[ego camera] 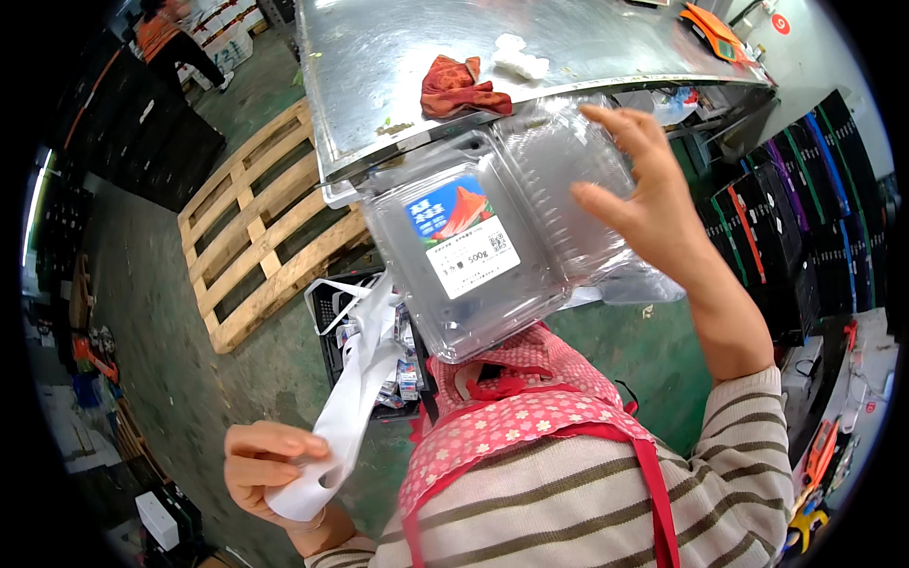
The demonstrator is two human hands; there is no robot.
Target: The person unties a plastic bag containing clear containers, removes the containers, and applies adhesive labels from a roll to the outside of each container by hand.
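A clear plastic clamshell container [490,298] lies in front of me, its transparent lid [561,177] folded out to the right. On its base is a label [461,234] with a blue and red picture above a white printed part. My right hand [643,188] is over the lid's right side, thumb and fingers spread; whether it touches the plastic I cannot tell. Down at the lower left, my left hand [277,465] pinches the end of a long white strip [355,390] with cut-out holes. The strip runs up to a black crate [330,341] holding several small printed pieces.
A metal table [376,71] bears a red cloth [458,89], a crumpled white wad [518,57] and an orange scale [714,32]. Left of it lies a wooden pallet [248,231]. Black crates [753,220] are stacked at right; a person [177,46] is at far left.
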